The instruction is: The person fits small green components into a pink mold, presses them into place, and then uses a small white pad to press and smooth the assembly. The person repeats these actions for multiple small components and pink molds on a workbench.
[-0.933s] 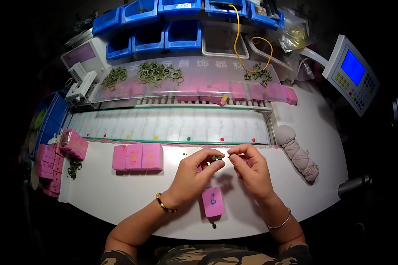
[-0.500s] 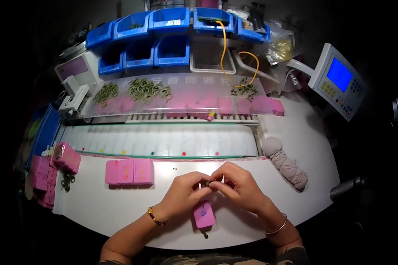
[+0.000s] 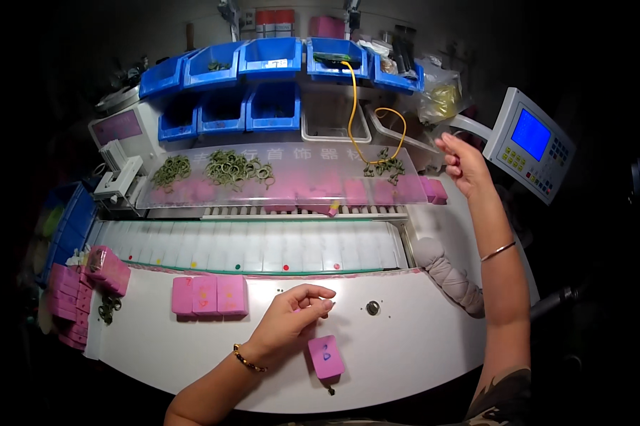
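My left hand (image 3: 300, 312) is over the white table, thumb and forefinger pinched together; anything between the tips is too small to make out. Just below it lies a pink block (image 3: 326, 357) with a blue mark, and a small dark green piece (image 3: 331, 390) sits at its lower end. To the right of that hand, a dark ring-like piece (image 3: 373, 307) rests on the table. My right hand (image 3: 463, 163) is raised at the far right, beside the control panel (image 3: 532, 142) with its blue screen. Its fingers are loosely bent and apart, with nothing visible in them.
Greenish rings (image 3: 235, 169) lie in heaps on a translucent sheet (image 3: 313, 160). Blue bins (image 3: 272, 57) stand behind. A compartmented white tray (image 3: 256, 245) crosses the middle. Pink blocks (image 3: 210, 295) stand at left; a grey cloth bundle (image 3: 448, 275) lies at right.
My hands have parted: the right one has swung up and away to the far right, while the left stays near the pink block. A dark ring-like piece now shows on the table.
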A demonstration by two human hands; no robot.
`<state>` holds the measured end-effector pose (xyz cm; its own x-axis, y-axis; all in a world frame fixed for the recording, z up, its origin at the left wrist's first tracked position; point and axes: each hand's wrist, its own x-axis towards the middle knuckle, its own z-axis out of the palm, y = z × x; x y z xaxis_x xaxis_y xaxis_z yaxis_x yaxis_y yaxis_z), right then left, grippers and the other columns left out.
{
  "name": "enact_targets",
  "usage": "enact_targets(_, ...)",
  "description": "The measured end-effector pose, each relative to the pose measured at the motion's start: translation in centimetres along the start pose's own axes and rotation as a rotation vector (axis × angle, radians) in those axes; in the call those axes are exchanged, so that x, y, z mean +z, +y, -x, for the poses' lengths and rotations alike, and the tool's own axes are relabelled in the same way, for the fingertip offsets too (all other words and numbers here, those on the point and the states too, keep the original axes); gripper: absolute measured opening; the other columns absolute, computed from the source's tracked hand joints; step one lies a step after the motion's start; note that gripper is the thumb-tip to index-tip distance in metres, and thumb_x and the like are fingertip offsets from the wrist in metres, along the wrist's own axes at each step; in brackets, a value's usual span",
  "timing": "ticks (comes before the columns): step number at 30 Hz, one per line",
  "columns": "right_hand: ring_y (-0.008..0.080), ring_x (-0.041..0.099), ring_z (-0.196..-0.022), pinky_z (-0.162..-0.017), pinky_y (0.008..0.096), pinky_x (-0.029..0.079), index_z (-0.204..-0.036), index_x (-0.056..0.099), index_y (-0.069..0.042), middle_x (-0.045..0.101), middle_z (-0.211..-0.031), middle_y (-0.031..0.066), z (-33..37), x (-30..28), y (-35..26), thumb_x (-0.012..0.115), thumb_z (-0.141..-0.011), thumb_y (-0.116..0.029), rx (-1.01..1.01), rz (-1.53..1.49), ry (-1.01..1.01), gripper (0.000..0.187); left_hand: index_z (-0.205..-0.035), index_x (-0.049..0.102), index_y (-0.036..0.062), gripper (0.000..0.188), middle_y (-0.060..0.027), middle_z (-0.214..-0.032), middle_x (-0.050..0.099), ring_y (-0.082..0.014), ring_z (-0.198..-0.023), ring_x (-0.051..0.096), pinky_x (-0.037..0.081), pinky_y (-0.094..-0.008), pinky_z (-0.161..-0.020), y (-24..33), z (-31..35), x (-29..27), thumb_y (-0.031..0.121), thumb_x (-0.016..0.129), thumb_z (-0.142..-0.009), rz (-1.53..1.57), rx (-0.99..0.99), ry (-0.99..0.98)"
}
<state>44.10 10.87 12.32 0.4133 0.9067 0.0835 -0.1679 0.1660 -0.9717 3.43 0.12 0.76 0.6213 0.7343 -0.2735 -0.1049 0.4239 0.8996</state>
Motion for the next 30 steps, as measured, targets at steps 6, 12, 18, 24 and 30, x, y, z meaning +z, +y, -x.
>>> enact_targets(6, 0.016, 0.052, -0.086, -0.074, 0.0271, 0.046, -0.112, 0.058, -0.002, 0.056, -0.101, 0.0102, 5.6, -0.4, 5.2, 0.055, -0.08, 0.014, 0.378, -0.521, 0.085, 0.036, -0.126, 0.06, 0.0044, 0.03, -0.0038, -0.106, 0.063, -0.0085, -0.08, 0.056, 0.047, -0.022, -0.067, -1.1, -0.6, -1.5, 0.008, 0.065, -0.097, 0.371, 0.006, 0.005)
enact_targets(12, 0.0291, 0.055, -0.12, -0.108, 0.0371, 0.048, -0.118, 0.054, 0.004, 0.056, -0.115, 0.0168, 15.5, 3.6, 7.6, 0.045, -0.087, 0.018, 0.407, -0.637, -0.1, 0.035, -0.125, 0.055, -0.0015, 0.038, -0.014, -0.123, 0.056, -0.0234, -0.112, 0.06, 0.053, -0.0331, -0.098, -1.1, -1.0, -1.2, -0.013, 0.052, -0.09, 0.487, 0.064, 0.079)
enact_targets(18, 0.023, 0.065, -0.117, -0.103, 0.0324, 0.052, -0.128, 0.058, 0.003, 0.064, -0.127, 0.0132, 22.4, 7.5, 8.1, 0.059, -0.101, -0.005, 0.38, -0.232, -0.337, 0.029, -0.127, 0.054, -0.0023, 0.027, -0.0189, -0.128, 0.063, -0.0205, -0.108, 0.065, 0.052, -0.0315, -0.103, 0.2, 0.1, 1.0, 0.01, 0.058, -0.103, 0.39, 0.126, 0.036)
enact_targets(24, 0.0097, 0.063, -0.094, -0.085, 0.0265, 0.052, -0.12, 0.066, 0.002, 0.072, -0.116, 0.01, 25.8, 8.2, 10.2, 0.063, -0.098, -0.004, 0.212, -0.154, -0.271, 0.023, -0.123, 0.059, -0.0003, 0.026, -0.0113, -0.115, 0.069, -0.012, -0.095, 0.064, 0.054, -0.0264, -0.088, -0.1, 0.5, 0.5, 0.01, 0.064, -0.1, 0.334, 0.157, -0.076)
enact_targets(30, 0.0145, 0.066, -0.098, -0.087, 0.0271, 0.055, -0.12, 0.066, 0.003, 0.066, -0.118, 0.0113, 27.7, 9.3, 10.4, 0.065, -0.094, 0.005, 0.003, -0.017, -0.204, 0.026, -0.116, 0.062, 0.0006, 0.02, -0.0075, -0.097, 0.066, -0.014, -0.092, 0.065, 0.058, -0.0295, -0.079, -0.5, 0.7, 1.5, 0.007, 0.067, -0.097, 0.356, 0.056, -0.024)
